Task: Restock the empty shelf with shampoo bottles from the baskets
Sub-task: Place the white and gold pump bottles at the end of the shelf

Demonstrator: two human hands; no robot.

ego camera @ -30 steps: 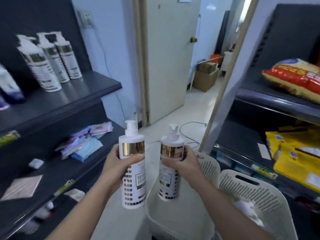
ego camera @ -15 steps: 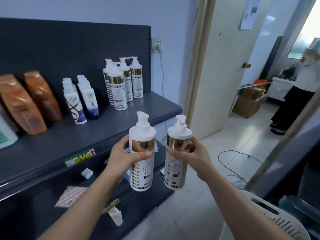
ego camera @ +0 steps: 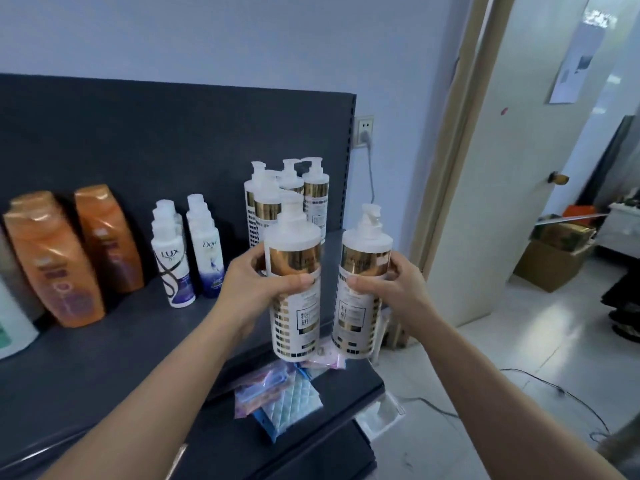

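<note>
Two bottles now up at the shelf (ego camera: 121,341) in head view, nearer than 0.5 s ago, baskets out of frame; left hand (ego camera: 256,285) wraps left bottle (ego camera: 298,323), right hand (ego camera: 391,289) wraps right bottle (ego camera: 356,317); matching row (ego camera: 315,202) at 12 o'clock; placing likely next.

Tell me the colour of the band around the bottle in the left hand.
Shiny gold, on the white pump bottle the left hand grips; head view.

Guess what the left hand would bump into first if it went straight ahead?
Probably the pump bottles standing at the back of the shelf; the held bottle in the left hand would touch them first. Depth is hard to judge.
</note>
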